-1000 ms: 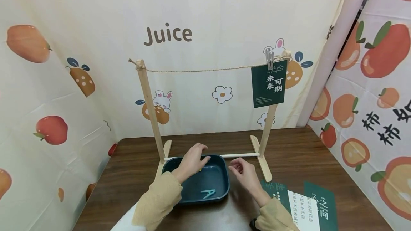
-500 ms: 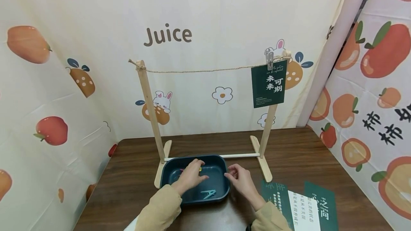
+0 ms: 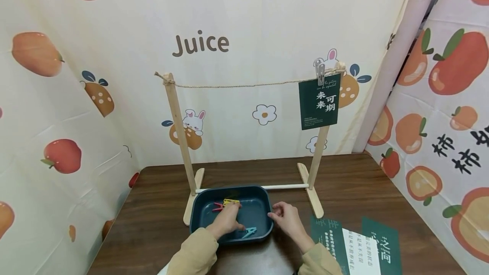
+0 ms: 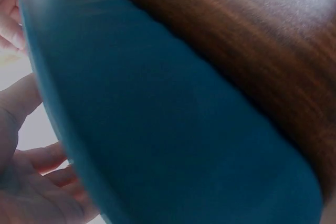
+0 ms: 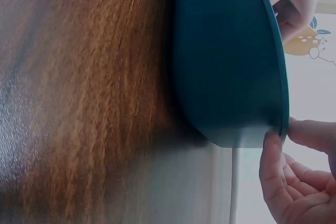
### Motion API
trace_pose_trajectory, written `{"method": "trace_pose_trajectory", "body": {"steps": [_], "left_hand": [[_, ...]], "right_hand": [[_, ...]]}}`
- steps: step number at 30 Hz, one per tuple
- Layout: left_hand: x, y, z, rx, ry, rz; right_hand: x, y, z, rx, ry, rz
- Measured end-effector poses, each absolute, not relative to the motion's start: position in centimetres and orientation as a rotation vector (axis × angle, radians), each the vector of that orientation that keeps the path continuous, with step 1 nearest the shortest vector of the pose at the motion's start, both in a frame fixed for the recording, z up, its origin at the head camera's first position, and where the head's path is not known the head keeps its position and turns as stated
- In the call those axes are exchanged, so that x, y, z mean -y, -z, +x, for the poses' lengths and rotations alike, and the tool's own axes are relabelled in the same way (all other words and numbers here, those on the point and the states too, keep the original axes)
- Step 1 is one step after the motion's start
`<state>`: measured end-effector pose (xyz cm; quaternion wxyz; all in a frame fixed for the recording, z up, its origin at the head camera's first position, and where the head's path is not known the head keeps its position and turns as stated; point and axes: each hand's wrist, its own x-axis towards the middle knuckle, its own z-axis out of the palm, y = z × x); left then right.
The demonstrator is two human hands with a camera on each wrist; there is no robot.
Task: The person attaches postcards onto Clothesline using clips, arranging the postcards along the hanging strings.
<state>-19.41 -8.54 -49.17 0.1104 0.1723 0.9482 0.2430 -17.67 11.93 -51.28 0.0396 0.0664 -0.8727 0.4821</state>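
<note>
A dark blue plastic basin stands on the table, with a few clothespins inside: a yellow clothespin and a red clothespin at its back left, a light blue clothespin near the front. My left hand reaches down into the basin over these, thumb spread from the fingers; in the left wrist view the basin wall covers its fingertips. At the basin's right side my right hand pinches the rim between thumb and finger, as the right wrist view shows plainly with the thumb inside the wall.
Behind the basin stands a wooden frame with a twine line. A green card hangs at its right end under a clear clip. Green and white cards lie at the front right. Printed cloth surrounds the table.
My left hand has come down and forward into the basin, uncovering the yellow and red clothespins. The right hand has moved left onto the rim, and the basin has shifted slightly.
</note>
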Motion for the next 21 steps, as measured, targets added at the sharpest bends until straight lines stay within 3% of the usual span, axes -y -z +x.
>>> {"method": "trace_pose_trajectory", "body": {"steps": [21], "left_hand": [[8.3, 50.9, -18.8, -2.791, -0.542, 0.609]], "right_hand": [[-11.6, 51.4, -17.6, 2.604, -1.783, 0.079]]}}
